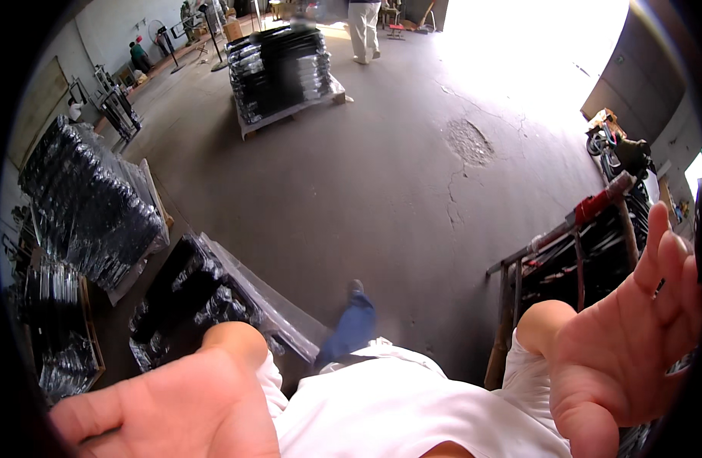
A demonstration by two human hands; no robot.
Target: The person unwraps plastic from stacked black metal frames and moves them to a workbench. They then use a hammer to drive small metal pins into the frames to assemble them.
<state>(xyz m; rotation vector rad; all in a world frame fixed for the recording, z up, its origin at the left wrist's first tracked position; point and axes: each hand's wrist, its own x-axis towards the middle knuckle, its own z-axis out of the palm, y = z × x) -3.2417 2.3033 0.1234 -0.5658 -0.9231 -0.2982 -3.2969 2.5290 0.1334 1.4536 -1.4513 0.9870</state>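
My left hand (175, 408) is raised close to the view at lower left, palm showing. Its thumb sticks out to the side, and the lower edge cuts off the other fingers; nothing rests on the palm. Behind it is a low stack of black film-wrapped parts (187, 294). At the right rim my right hand (622, 351) is also up, palm showing, fingers apart and slightly bent, holding nothing. A metal rack (580, 256) loaded with dark parts stands beyond that hand, with a red-sleeved bar (595, 206) along its top. Neither hand visibly touches these things.
Film-wrapped black stacks (91, 202) stand at left, another pallet stack (278, 72) ahead. The concrete floor (366, 175) has a broken patch (469, 143) and cracks. A person in light trousers (363, 30) is at the far end, near a bright doorway (534, 46). A two-wheeler (614, 149) stands at right.
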